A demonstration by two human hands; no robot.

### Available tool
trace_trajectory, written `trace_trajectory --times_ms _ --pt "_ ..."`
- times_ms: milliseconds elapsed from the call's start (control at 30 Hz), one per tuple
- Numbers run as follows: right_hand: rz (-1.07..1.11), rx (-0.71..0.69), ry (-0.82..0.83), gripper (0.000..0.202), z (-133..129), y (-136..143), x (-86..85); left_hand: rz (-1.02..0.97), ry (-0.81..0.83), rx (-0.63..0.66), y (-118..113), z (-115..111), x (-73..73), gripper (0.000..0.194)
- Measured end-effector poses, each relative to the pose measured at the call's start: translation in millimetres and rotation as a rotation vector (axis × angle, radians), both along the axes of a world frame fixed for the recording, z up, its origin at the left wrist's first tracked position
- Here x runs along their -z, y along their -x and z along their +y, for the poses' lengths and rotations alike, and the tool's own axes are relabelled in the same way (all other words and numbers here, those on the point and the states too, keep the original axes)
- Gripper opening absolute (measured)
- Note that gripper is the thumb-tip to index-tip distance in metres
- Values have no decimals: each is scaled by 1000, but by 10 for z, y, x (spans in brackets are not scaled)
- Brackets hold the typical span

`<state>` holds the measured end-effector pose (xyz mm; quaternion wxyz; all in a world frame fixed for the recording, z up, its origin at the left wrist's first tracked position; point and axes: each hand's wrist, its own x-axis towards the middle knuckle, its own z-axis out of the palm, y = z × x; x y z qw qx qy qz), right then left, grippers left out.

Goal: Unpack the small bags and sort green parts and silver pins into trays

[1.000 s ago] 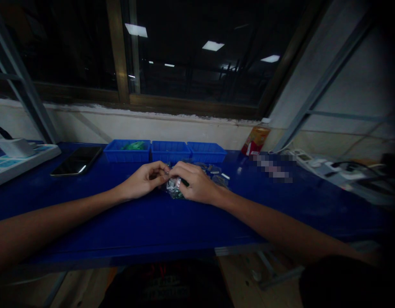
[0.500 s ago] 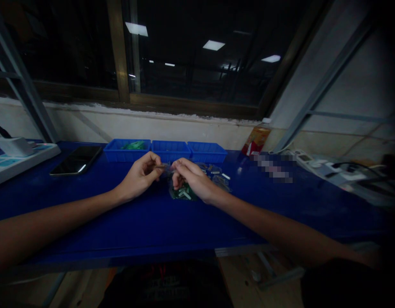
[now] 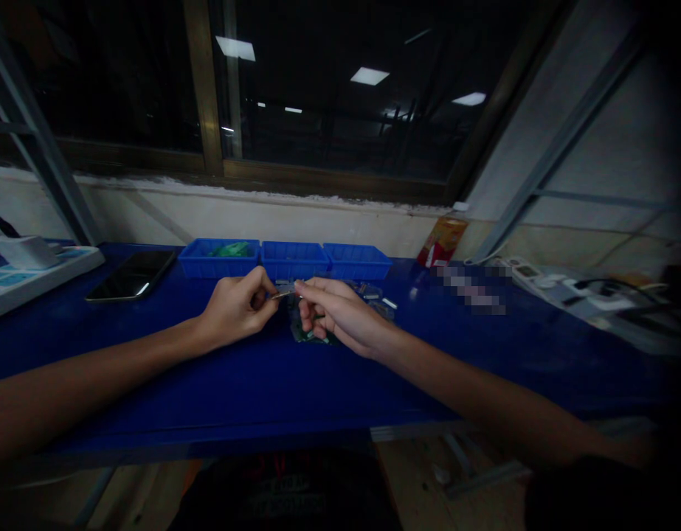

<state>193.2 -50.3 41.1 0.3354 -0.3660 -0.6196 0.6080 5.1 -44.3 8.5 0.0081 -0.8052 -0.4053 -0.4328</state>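
Between my two hands is a small thin light-coloured piece (image 3: pixel 285 293), too small to make out well. My left hand (image 3: pixel 241 306) pinches its left end between thumb and forefinger. The thumb and forefinger of my right hand (image 3: pixel 340 310) close at its other end, with the remaining fingers curled. Under my right hand lies a clear bag with green contents (image 3: pixel 302 333), mostly hidden by the palm. Just beyond and to the right are clear plastic packets (image 3: pixel 373 292) with small pale pieces.
Three blue trays (image 3: pixel 294 259) line the table's back, the left one holding green material (image 3: pixel 230 250). A phone (image 3: pixel 133 276) and a power strip (image 3: pixel 68 267) lie left. A red and yellow packet (image 3: pixel 443 242) and another power strip (image 3: pixel 544 284) are at the right.
My right hand has shifted a little and now covers more of the bag with green contents. My left hand has turned slightly, and the thin piece between the hands is tilted differently.
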Motion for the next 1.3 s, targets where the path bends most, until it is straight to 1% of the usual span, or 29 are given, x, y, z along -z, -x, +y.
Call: trace_trajectory --times_ms 67,167,300,400,467,567,667,767,833,933,1067,1300 --pt "-36 16 -55 20 -18 13 -1 35 -3 10 -3 3 21 6" --pt "-74 76 -130 9 -1 37 24 80 26 48 -8 10 43 5" --pt "-81 139 -257 6 76 42 72 111 104 106 -20 16 40 10" --pt "-61 192 -344 9 123 20 88 64 219 161 -49 -4 2 11" --pt "-51 227 -401 11 137 3 89 -28 349 228 -77 -22 -31 10" --pt "-77 259 -567 10 124 -18 85 -275 611 361 -114 -37 -67 22" --pt "-189 234 -851 3 73 -40 76 -537 795 461 -136 -41 -82 39" --pt "-292 180 -1151 10 25 -66 61 -686 883 486 -147 -56 -89 45" --pt "-314 165 -1295 14 16 -79 54 -732 909 512 -150 -70 -90 42" --pt "-323 165 -1400 16 39 -92 56 -749 921 572 -147 -80 -80 35" --pt "-331 135 -1443 19 84 -104 71 -723 902 599 -143 -70 -60 29" --pt "-355 118 -1459 20 121 -116 83 -700 857 589 -143 -59 -67 28"
